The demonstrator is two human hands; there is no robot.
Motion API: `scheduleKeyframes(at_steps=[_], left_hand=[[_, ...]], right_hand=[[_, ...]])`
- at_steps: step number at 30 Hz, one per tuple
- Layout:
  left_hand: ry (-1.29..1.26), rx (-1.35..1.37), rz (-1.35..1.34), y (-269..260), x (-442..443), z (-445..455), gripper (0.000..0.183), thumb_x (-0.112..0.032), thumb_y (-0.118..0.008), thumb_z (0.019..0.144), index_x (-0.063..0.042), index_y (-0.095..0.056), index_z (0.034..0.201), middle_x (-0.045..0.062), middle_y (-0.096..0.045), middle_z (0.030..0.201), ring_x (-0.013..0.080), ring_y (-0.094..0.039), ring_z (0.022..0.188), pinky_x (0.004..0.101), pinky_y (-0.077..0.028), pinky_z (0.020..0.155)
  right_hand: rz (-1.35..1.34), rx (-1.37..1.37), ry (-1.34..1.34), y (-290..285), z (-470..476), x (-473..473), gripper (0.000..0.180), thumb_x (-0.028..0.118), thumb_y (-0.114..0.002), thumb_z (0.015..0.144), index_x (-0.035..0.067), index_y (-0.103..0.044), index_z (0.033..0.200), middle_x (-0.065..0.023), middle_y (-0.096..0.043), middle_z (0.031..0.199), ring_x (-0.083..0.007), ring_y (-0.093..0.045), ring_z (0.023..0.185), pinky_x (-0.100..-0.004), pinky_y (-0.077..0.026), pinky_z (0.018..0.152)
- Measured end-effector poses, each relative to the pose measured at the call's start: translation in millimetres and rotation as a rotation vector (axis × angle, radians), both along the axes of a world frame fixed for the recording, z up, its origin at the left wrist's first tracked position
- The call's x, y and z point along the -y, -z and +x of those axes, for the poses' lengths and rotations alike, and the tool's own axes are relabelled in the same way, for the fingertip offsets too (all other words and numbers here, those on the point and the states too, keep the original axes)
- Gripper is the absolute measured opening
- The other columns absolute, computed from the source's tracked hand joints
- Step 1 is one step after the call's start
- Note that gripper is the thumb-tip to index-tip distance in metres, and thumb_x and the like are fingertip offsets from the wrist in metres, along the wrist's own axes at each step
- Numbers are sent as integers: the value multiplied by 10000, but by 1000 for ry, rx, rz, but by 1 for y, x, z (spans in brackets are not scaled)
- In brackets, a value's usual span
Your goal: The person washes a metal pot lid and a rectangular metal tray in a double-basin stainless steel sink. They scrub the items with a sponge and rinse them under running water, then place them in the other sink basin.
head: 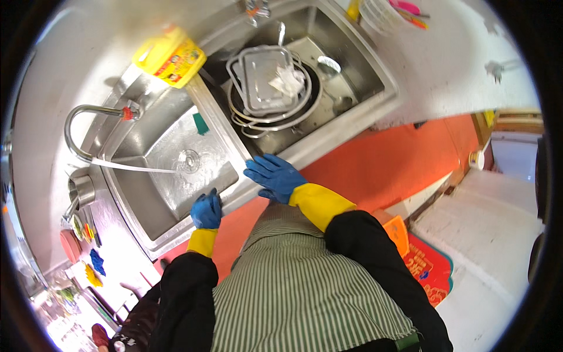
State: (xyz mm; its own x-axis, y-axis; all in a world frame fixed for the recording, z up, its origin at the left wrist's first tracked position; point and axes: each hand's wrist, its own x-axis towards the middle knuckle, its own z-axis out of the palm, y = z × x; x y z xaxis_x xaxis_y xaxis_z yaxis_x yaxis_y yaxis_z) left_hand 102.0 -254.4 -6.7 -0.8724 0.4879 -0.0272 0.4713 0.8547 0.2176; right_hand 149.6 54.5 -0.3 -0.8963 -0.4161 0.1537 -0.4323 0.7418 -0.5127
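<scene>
My left hand (pixel 206 212), in a blue rubber glove with a yellow cuff, is at the front rim of the left sink basin (pixel 145 193); its fingers look curled, and whether it grips anything is unclear. My right hand (pixel 278 176), gloved the same way, lies with fingers spread on the steel rim by the divider between the basins. Water runs from a curved faucet (pixel 74 127) into the left basin, where a green scouring pad (pixel 201 123) lies. Stacked pans (pixel 281 125), a clear plastic container (pixel 264 99) and crumpled white tissue (pixel 288 82) sit in the right basin.
A yellow detergent jug (pixel 171 57) stands behind the divider. A ladle (pixel 342 105) lies in the right basin. Left of the sink are a steel pot (pixel 82 192) and small utensils. A plastic basket (pixel 382 16) stands back right. Another person's dark clothing (pixel 138 323) shows at lower left.
</scene>
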Motion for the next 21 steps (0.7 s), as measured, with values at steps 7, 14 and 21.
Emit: scheduleKeyframes(at_steps=[7,14,21], left_hand=[[52,19,-94,-4,1,-4,337,-311,-576,924,-77,-671,1148,201,-710,915,413,-670,888,496,-533,807],[-317,50,104,-3,-23,-4,300,-282,-540,935,-75,-722,1053,156,-711,792,323,-680,773,446,-490,954],[-328,41,-86,5,-124,9,192,-243,-563,919,-135,-722,928,140,-651,685,296,-657,709,508,-465,675]], right_hand=[[27,-147,392,-8,-34,-109,664,246,-686,815,57,-477,1415,-200,-470,1450,-393,-437,1339,-482,-317,1143],[141,-58,473,2,-62,-147,568,268,-638,897,36,-503,1398,-230,-475,1441,-432,-422,1344,-456,-363,1112],[95,63,280,41,-98,-166,547,242,-685,856,-8,-564,1327,-296,-496,1388,-456,-444,1315,-479,-353,1121]])
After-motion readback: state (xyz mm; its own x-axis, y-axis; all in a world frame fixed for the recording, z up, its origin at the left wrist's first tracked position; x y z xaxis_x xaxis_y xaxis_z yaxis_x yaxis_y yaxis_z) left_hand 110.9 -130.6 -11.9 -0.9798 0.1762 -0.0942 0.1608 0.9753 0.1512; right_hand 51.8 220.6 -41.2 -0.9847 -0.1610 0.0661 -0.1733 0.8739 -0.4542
